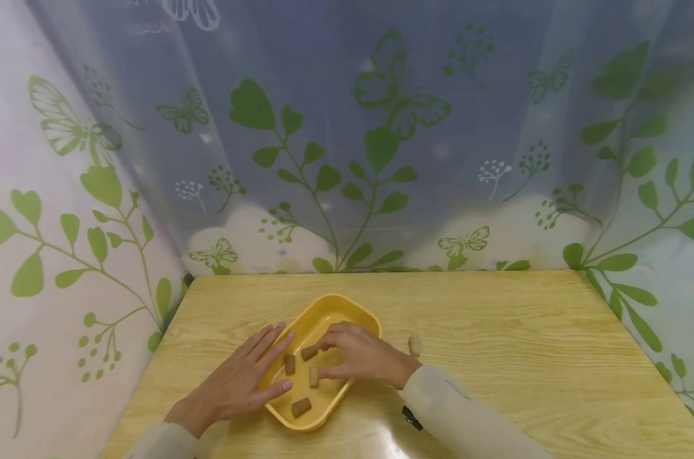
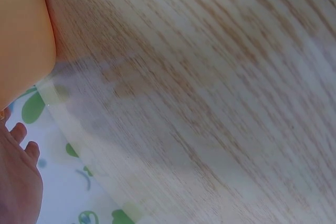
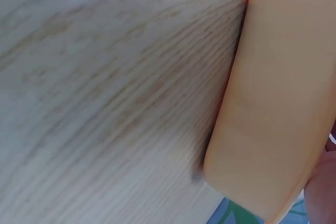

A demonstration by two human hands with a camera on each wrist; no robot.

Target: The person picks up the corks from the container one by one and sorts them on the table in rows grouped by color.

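A yellow plastic tray (image 1: 326, 414) sits aslant on the table, holding several short, cork-like pieces. My left hand (image 1: 240, 376) rests across its left rim with the fingers extended and the thumb over the inside. My right hand (image 1: 355, 354) reaches in over the right rim, its fingertips right at a brown piece (image 1: 309, 352). The thumb is apart from the fingers and beside a pale piece (image 1: 314, 376). Two more brown pieces lie inside, one near the left fingers (image 1: 278, 349) and another (image 1: 301, 407) toward the near end. The wrist views show mainly the tray's outer wall (image 3: 268, 103).
Another pale piece (image 1: 414, 345) stands on the wood-grain table (image 1: 525, 357), behind the right wrist. Under the right sleeve a small black object (image 1: 411, 418) shows. Leaf-and-butterfly printed curtains (image 1: 335, 159) border the back and both sides of the table.
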